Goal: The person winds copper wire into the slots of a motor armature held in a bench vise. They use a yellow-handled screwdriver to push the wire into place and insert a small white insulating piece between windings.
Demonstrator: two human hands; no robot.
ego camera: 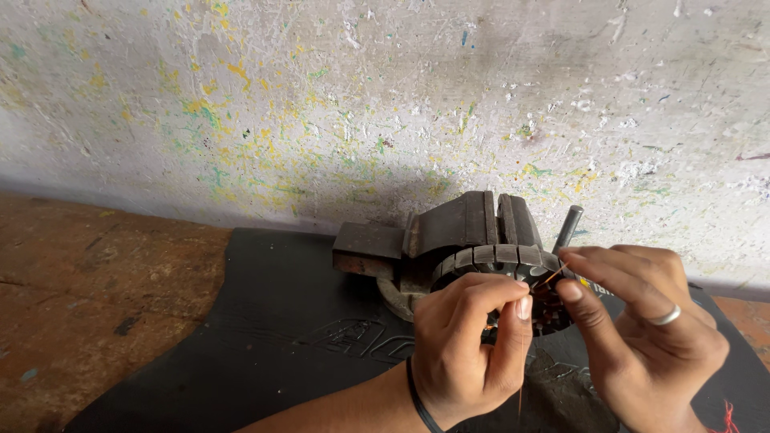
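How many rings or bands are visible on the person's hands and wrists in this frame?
2. A silver ring sits on a finger of the right hand; a black band circles the left wrist. Others may be hidden.

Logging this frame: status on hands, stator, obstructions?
Left hand and right hand both pinching thin copper wire. Ring-shaped stator clamped in bench vise. Nothing blocking that I can see.

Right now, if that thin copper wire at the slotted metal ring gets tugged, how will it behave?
The copper wire looks hair-thin, so probably floppy and easy to kink or snap. Both hands pinch it with fingertips, suggesting it is slippery. The ring sits in a vise, so it likely won't shift.
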